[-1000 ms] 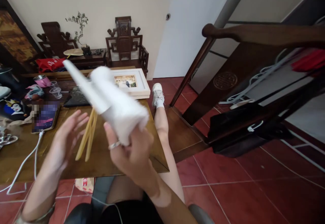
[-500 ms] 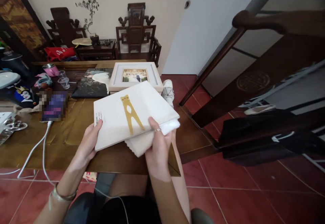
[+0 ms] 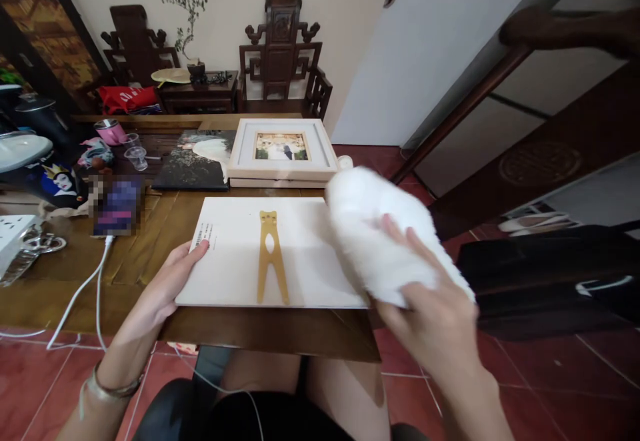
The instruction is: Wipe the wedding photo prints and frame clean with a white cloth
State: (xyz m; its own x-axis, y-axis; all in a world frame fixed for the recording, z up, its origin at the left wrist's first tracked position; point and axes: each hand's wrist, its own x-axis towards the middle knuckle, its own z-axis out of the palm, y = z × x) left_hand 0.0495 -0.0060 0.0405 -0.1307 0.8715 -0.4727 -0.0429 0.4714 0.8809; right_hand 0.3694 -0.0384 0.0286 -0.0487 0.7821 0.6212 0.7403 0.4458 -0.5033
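Note:
My left hand (image 3: 173,277) grips the left edge of a flat white board (image 3: 310,254), thumb on top and fingers underneath. On the board's upper face is a gold cat-shaped piece (image 3: 270,274) with two long legs, and small print runs near the left side. At the board's right end, my right hand (image 3: 435,307) is closed on a fluffy white cloth (image 3: 380,227), blurred by motion. The cloth covers the board's right corner; whether it touches the surface I cannot tell. The board is above the front edge of the wooden table (image 3: 140,261).
Behind the board lie a light framed wedding photo (image 3: 240,147) and a dark photo panel (image 3: 175,167). Leftward are a phone (image 3: 117,207) on a white cable (image 3: 100,281), a pink cup (image 3: 111,131) and a power strip (image 3: 15,227). A dark wooden rack (image 3: 500,134) stands at right.
My right hand has left the board's right edge and swung up and right with the cloth, which is now bunched and raised. The board has turned to lie squarer before me, still in my left hand.

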